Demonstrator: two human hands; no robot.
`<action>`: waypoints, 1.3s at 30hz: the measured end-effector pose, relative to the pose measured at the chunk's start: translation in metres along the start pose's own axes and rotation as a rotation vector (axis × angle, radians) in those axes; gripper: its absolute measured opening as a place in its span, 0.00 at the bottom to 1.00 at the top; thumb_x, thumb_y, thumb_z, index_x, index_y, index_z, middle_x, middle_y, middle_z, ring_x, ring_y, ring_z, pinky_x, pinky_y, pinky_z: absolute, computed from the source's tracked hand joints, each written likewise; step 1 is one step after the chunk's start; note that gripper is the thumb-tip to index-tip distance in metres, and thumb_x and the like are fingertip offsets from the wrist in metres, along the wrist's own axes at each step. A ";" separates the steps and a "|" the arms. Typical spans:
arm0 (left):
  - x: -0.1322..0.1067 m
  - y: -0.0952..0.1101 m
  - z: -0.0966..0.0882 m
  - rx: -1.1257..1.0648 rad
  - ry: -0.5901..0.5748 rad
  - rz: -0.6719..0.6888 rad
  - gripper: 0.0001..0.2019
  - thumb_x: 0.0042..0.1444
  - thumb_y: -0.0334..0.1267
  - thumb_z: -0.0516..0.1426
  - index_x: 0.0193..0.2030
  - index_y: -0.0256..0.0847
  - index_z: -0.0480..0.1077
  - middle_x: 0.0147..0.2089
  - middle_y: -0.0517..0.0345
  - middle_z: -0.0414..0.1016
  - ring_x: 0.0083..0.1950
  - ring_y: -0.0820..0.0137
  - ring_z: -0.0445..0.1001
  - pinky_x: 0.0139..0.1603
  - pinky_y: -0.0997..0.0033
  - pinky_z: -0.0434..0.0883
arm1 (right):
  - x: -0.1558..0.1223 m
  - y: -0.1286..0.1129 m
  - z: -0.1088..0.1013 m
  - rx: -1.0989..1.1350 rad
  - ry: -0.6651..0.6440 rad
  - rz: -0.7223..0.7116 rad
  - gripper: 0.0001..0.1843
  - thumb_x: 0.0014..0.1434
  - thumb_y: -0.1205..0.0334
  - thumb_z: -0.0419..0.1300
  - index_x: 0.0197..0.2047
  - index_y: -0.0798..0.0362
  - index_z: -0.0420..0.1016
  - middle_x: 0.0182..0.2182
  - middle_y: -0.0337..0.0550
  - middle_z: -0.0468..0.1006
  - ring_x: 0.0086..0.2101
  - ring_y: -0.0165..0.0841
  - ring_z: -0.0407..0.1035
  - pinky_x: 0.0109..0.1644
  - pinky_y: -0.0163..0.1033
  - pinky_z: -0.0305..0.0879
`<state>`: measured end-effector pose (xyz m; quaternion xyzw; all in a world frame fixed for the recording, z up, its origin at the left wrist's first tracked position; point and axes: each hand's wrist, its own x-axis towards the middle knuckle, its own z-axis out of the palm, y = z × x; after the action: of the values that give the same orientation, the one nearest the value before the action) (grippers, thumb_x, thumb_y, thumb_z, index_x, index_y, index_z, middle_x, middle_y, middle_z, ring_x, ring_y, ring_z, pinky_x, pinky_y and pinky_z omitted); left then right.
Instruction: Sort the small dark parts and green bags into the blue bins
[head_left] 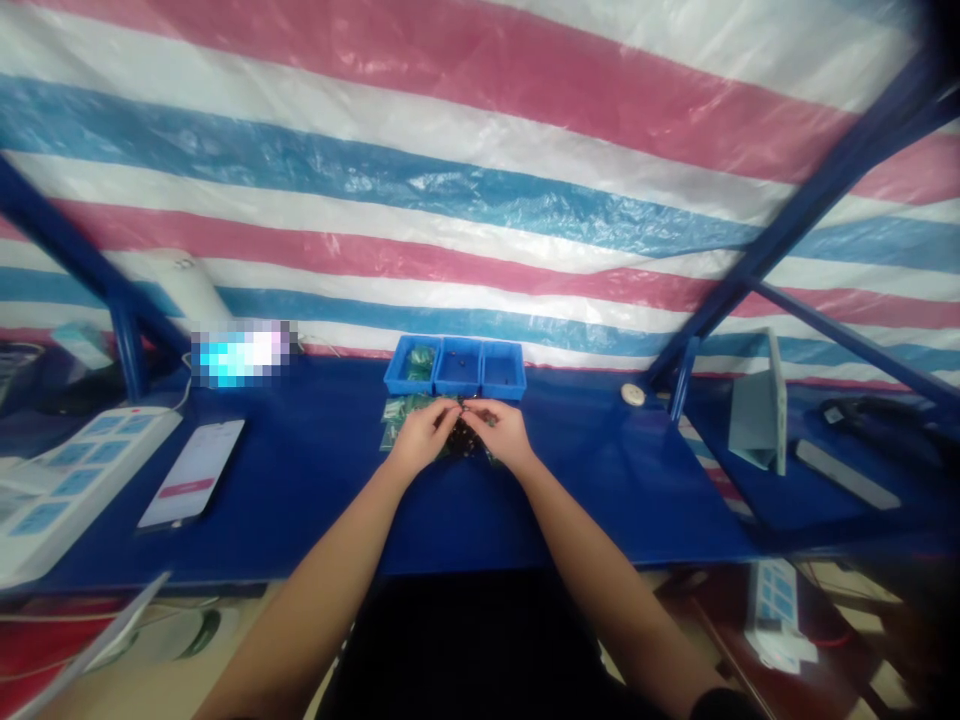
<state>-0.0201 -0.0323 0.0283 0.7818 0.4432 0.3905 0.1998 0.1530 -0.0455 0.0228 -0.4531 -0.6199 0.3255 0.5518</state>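
Observation:
My left hand [426, 435] and my right hand [501, 430] meet fingertip to fingertip over the blue table. Both are closed in a pinch, and whatever is between the fingers is too small to make out. Beneath them lies a pile of small dark pieces [466, 441], partly hidden by the hands. Green circuit-board-like pieces [393, 412] lie beside and behind my left hand. Just beyond the hands stand three joined blue trays [459, 390]. Green pieces [421, 362] fill part of the left tray, while the middle and right ones hold a few tiny dark pieces.
A phone [191, 474] and a long white power strip [94, 480] lie on the left of the blue table [600, 500]. A small round pale object [632, 395] sits at the right. Blue frame bars [686, 380] rise at both sides before a striped sheet [487, 230].

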 end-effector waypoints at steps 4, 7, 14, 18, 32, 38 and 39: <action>0.001 0.002 -0.002 0.008 -0.019 -0.023 0.15 0.65 0.47 0.49 0.40 0.42 0.72 0.29 0.61 0.76 0.29 0.72 0.73 0.34 0.74 0.67 | -0.001 -0.001 0.000 0.010 0.000 0.012 0.15 0.54 0.54 0.65 0.43 0.51 0.81 0.37 0.44 0.83 0.35 0.35 0.77 0.44 0.41 0.74; 0.000 0.003 -0.003 0.005 -0.005 -0.040 0.15 0.65 0.47 0.49 0.42 0.42 0.73 0.30 0.61 0.76 0.29 0.72 0.73 0.35 0.74 0.68 | 0.000 0.000 -0.001 0.041 0.002 0.050 0.16 0.54 0.54 0.65 0.43 0.52 0.81 0.36 0.45 0.83 0.34 0.35 0.77 0.43 0.41 0.74; -0.001 0.000 -0.003 0.020 0.092 -0.077 0.15 0.65 0.47 0.49 0.43 0.42 0.73 0.32 0.59 0.77 0.30 0.71 0.74 0.33 0.74 0.68 | 0.016 0.006 0.007 0.229 0.061 0.179 0.26 0.53 0.52 0.65 0.53 0.54 0.75 0.43 0.48 0.82 0.35 0.37 0.78 0.43 0.44 0.76; -0.001 -0.001 -0.002 0.037 0.115 -0.064 0.16 0.65 0.47 0.49 0.42 0.42 0.73 0.32 0.58 0.77 0.30 0.70 0.73 0.33 0.73 0.67 | 0.021 0.008 0.006 0.287 0.038 0.121 0.33 0.56 0.52 0.62 0.63 0.50 0.65 0.55 0.48 0.74 0.42 0.37 0.77 0.44 0.44 0.76; 0.000 0.000 -0.002 0.052 0.121 -0.053 0.15 0.64 0.46 0.49 0.41 0.42 0.74 0.35 0.57 0.78 0.30 0.71 0.73 0.33 0.73 0.67 | 0.015 0.022 0.000 -0.694 -0.203 -0.148 0.28 0.58 0.64 0.58 0.63 0.53 0.66 0.56 0.48 0.73 0.50 0.43 0.64 0.56 0.49 0.59; -0.001 0.000 -0.001 0.070 0.123 -0.051 0.15 0.64 0.47 0.49 0.41 0.42 0.74 0.34 0.57 0.78 0.30 0.70 0.73 0.33 0.73 0.67 | 0.014 0.018 0.000 -0.759 -0.249 -0.127 0.21 0.62 0.64 0.54 0.58 0.47 0.73 0.53 0.43 0.76 0.49 0.42 0.62 0.53 0.47 0.58; -0.001 0.000 -0.001 0.073 0.124 -0.051 0.15 0.64 0.47 0.49 0.40 0.42 0.74 0.34 0.57 0.78 0.30 0.70 0.73 0.33 0.73 0.67 | 0.014 0.017 0.000 -0.763 -0.246 -0.136 0.21 0.62 0.65 0.54 0.57 0.47 0.73 0.52 0.43 0.76 0.48 0.42 0.62 0.52 0.47 0.58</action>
<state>-0.0214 -0.0332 0.0290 0.7514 0.4883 0.4165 0.1532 0.1571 -0.0263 0.0126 -0.5410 -0.7860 0.0869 0.2863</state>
